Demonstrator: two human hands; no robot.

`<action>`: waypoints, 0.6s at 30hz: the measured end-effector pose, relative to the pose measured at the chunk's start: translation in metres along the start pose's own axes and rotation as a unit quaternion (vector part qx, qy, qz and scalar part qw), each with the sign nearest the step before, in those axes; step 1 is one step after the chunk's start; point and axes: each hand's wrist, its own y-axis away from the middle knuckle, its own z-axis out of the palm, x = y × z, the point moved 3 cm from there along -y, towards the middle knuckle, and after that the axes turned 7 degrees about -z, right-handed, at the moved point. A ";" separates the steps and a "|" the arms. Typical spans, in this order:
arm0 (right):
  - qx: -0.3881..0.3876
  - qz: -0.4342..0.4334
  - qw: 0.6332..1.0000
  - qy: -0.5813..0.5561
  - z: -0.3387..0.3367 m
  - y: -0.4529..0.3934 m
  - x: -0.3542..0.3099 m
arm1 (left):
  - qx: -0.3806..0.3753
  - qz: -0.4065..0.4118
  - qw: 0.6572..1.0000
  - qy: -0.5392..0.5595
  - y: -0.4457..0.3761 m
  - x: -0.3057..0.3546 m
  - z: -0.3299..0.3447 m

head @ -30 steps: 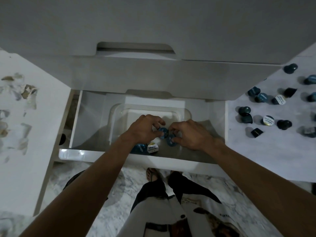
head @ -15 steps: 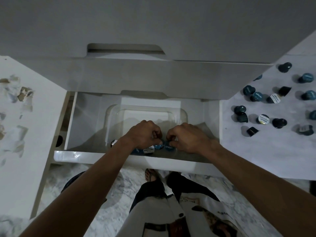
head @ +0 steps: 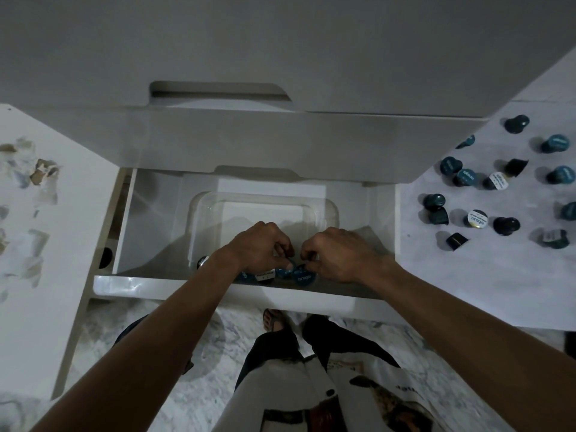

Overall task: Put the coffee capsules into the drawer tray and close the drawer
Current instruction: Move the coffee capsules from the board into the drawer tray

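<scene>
Inside the open white drawer, a clear, round-cornered plastic tray holds several teal foil-lidded capsules along its near edge. Left hand and right hand curl directly over them, fingertips pinched at capsules; exact grip unclear. More capsules lie scattered on the pale counter to the right.

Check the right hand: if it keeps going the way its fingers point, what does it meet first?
The right hand points left and slightly down. First contact is probably the blue capsule at its fingertips, then the left hand just beyond; depth is unclear.
</scene>
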 end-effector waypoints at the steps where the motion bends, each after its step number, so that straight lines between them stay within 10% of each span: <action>1: 0.001 -0.002 1.000 -0.002 0.000 0.000 0.000 | 0.001 -0.002 1.000 0.003 0.000 -0.001 0.000; 11: 0.026 -0.001 0.998 -0.051 -0.002 -0.002 0.006 | 0.015 -0.007 1.000 0.026 0.006 -0.001 -0.006; 18: 0.187 0.029 0.965 -0.181 -0.017 0.015 0.006 | 0.121 -0.033 0.986 0.110 0.025 -0.010 -0.025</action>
